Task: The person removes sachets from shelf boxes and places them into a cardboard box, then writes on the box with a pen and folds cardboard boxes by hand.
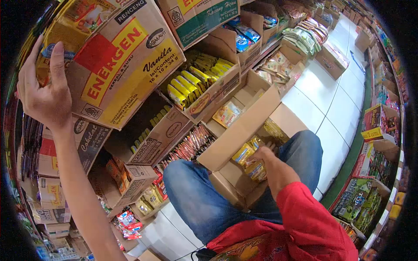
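At the upper left, my left hand point(48, 89) has its thumb and fingers closed round yellow sachets point(80, 19) at the Energen Vanila carton point(130, 56). An opened cardboard box point(241, 128) stands on the floor between my knees. Down inside it, my right hand point(264, 155) grips a strip of yellow sachets point(244, 152); some of its fingers are hidden by the packs. More gold sachets point(274, 130) lie at the box's far end.
Shelf cartons hold yellow packets point(187, 87), reddish sachets point(191, 145) and blue packs point(246, 37). A brown box point(333, 58) sits on the white tiled floor point(311, 85). Another stocked shelf point(368, 195) runs along the right.
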